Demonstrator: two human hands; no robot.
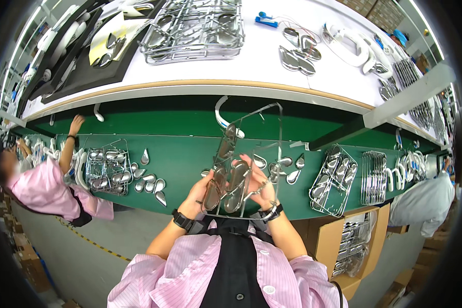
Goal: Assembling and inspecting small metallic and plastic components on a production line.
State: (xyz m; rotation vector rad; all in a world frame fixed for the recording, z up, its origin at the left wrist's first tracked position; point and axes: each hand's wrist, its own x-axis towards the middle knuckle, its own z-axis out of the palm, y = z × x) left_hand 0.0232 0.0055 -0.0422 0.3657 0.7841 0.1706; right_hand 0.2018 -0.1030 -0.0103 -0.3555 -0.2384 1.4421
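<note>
Both hands hold up a wire rack [251, 154] that carries shiny teardrop-shaped metal parts [237, 177], tilted upright over the green belt [190, 154]. My left hand [199, 192] grips its lower left side near the parts. My right hand [259, 185] grips its lower right side, fingers through the wires. Each wrist wears a black band. Loose teardrop parts [287, 169] lie on the belt just beyond the rack.
Another wire rack [107, 172] with loose parts sits left on the belt; further racks [333, 179] lie right. A person in pink [46, 187] works at left, another person [423, 203] at right. A cardboard box [351, 246] stands lower right. The white shelf [272, 56] above holds racks and parts.
</note>
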